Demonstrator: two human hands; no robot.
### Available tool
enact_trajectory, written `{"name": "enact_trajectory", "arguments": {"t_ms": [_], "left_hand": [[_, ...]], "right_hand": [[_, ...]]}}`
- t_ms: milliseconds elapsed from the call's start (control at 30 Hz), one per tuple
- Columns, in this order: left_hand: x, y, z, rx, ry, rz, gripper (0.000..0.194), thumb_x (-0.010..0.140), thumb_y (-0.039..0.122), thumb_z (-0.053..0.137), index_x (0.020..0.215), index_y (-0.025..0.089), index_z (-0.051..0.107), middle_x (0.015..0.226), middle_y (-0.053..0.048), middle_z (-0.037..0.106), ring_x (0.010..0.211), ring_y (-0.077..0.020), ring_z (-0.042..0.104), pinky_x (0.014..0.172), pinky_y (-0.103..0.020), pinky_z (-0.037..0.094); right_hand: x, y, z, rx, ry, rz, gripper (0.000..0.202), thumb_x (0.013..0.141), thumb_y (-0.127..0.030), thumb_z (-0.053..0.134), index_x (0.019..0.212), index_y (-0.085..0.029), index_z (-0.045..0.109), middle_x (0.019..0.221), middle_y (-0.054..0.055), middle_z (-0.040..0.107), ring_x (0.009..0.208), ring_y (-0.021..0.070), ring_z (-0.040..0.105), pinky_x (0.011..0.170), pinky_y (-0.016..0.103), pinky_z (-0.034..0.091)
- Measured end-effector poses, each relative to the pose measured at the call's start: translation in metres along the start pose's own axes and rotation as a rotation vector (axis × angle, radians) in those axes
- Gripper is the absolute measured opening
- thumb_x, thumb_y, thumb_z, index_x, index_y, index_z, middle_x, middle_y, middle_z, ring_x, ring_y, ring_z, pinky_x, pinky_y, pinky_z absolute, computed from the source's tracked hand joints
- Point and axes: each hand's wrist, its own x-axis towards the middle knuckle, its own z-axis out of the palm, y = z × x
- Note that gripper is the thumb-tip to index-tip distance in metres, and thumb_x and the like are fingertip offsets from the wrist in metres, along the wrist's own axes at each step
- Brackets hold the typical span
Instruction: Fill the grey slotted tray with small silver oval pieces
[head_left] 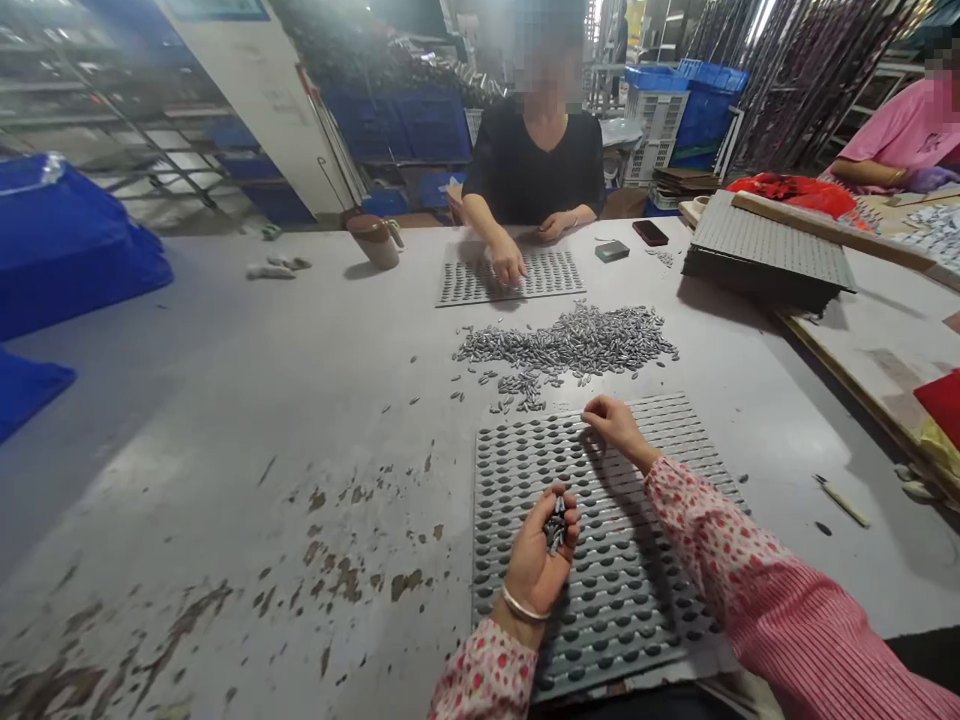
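Note:
My left hand (541, 550) is cupped palm up around several small grey metal pieces (556, 527), pointed at both ends. It hovers over a grooved grey board (517, 600) lying in front of me. Matching oval pieces sit in rows across the board's left and middle columns; slots at the upper right show bare. My right hand (613, 425) is at the board's top edge, thumb and fingertips pinched together and pointing left. Whatever lies between those fingertips is too small to make out. Beyond the board spreads a loose pile of the same pieces (577, 342).
Across the table a person (536, 165) works on a second board (551, 285). A brown mug (375, 241), a phone (650, 233) and a stack of boards (765, 255) stand along the far side. A small knife (844, 502) lies at right, blue covers (67, 245) at left.

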Motion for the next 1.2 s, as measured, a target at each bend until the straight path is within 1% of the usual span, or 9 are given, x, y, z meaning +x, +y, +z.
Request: {"name": "enact_trajectory", "arguments": {"t_ms": [100, 200, 267, 367, 467, 700, 800, 1067, 1200], "left_hand": [[-0.006, -0.004, -0.002, 0.028, 0.003, 0.019, 0.008, 0.081, 0.015, 0.055, 0.088, 0.013, 0.060, 0.075, -0.003, 0.058, 0.054, -0.0049, 0.051, 0.045, -0.014, 0.046], [-0.012, -0.007, -0.004, 0.070, 0.039, 0.041, 0.012, 0.080, 0.017, 0.058, 0.091, 0.014, 0.061, 0.077, -0.003, 0.058, 0.056, -0.0048, 0.052, 0.046, -0.013, 0.046], [-0.015, -0.009, -0.003, 0.077, 0.063, 0.053, 0.014, 0.080, 0.016, 0.058, 0.093, 0.014, 0.062, 0.078, -0.004, 0.058, 0.058, -0.0059, 0.053, 0.049, -0.015, 0.048], [-0.019, -0.011, -0.002, 0.051, 0.053, 0.043, 0.017, 0.080, 0.013, 0.055, 0.094, 0.014, 0.062, 0.078, -0.004, 0.058, 0.060, -0.0071, 0.054, 0.052, -0.017, 0.049], [-0.021, -0.012, -0.001, 0.053, 0.018, 0.040, 0.018, 0.079, 0.014, 0.056, 0.096, 0.015, 0.062, 0.078, -0.003, 0.056, 0.058, -0.0062, 0.051, 0.050, -0.017, 0.046], [-0.022, -0.017, -0.001, 0.074, 0.005, 0.055, 0.014, 0.078, 0.016, 0.058, 0.092, 0.016, 0.061, 0.076, -0.002, 0.055, 0.056, -0.0060, 0.049, 0.047, -0.016, 0.042], [-0.022, -0.019, -0.002, 0.070, 0.007, 0.046, 0.013, 0.078, 0.015, 0.059, 0.090, 0.015, 0.062, 0.077, -0.003, 0.056, 0.057, -0.0060, 0.050, 0.047, -0.015, 0.043], [-0.023, -0.022, -0.001, 0.079, 0.015, 0.054, 0.011, 0.079, 0.013, 0.057, 0.089, 0.015, 0.062, 0.079, -0.004, 0.058, 0.062, -0.0077, 0.054, 0.053, -0.017, 0.046], [-0.026, -0.021, 0.001, 0.058, 0.014, 0.052, 0.010, 0.080, 0.015, 0.056, 0.088, 0.014, 0.062, 0.076, -0.004, 0.057, 0.059, -0.0077, 0.052, 0.051, -0.018, 0.045]], "right_hand": [[0.015, 0.003, -0.003, -0.269, -0.022, -0.100, 0.010, 0.079, -0.021, 0.055, 0.079, -0.016, 0.063, 0.076, 0.004, 0.062, 0.074, 0.0149, 0.053, 0.070, 0.026, 0.041], [0.020, 0.002, -0.003, -0.437, -0.112, -0.227, 0.014, 0.082, -0.018, 0.052, 0.082, -0.018, 0.066, 0.084, 0.007, 0.061, 0.087, 0.0175, 0.052, 0.077, 0.027, 0.039], [0.020, 0.002, -0.003, -0.514, -0.165, -0.294, 0.016, 0.084, -0.018, 0.051, 0.086, -0.019, 0.066, 0.087, 0.007, 0.061, 0.088, 0.0172, 0.052, 0.077, 0.026, 0.038], [0.019, 0.003, -0.006, -0.448, -0.127, -0.275, 0.017, 0.081, -0.017, 0.054, 0.094, -0.018, 0.064, 0.085, 0.005, 0.061, 0.082, 0.0155, 0.053, 0.074, 0.025, 0.039], [0.020, 0.006, -0.010, -0.329, -0.106, -0.230, 0.014, 0.078, -0.017, 0.056, 0.089, -0.015, 0.064, 0.078, 0.002, 0.063, 0.073, 0.0131, 0.054, 0.069, 0.023, 0.040], [0.035, 0.004, -0.009, -0.358, -0.317, -0.286, 0.014, 0.077, -0.014, 0.056, 0.084, -0.016, 0.069, 0.081, 0.004, 0.067, 0.076, 0.0141, 0.057, 0.070, 0.023, 0.040], [0.040, 0.002, -0.007, -0.369, -0.352, -0.294, 0.014, 0.076, -0.014, 0.059, 0.082, -0.018, 0.070, 0.080, 0.003, 0.067, 0.076, 0.0144, 0.057, 0.071, 0.023, 0.040], [0.035, 0.000, -0.007, -0.365, -0.247, -0.226, 0.010, 0.077, -0.019, 0.060, 0.079, -0.016, 0.069, 0.078, 0.004, 0.065, 0.074, 0.0143, 0.056, 0.069, 0.023, 0.039], [0.035, 0.002, 0.000, -0.331, -0.204, -0.180, 0.015, 0.081, -0.024, 0.056, 0.085, -0.017, 0.068, 0.083, 0.002, 0.067, 0.075, 0.0121, 0.056, 0.068, 0.021, 0.040]]}}
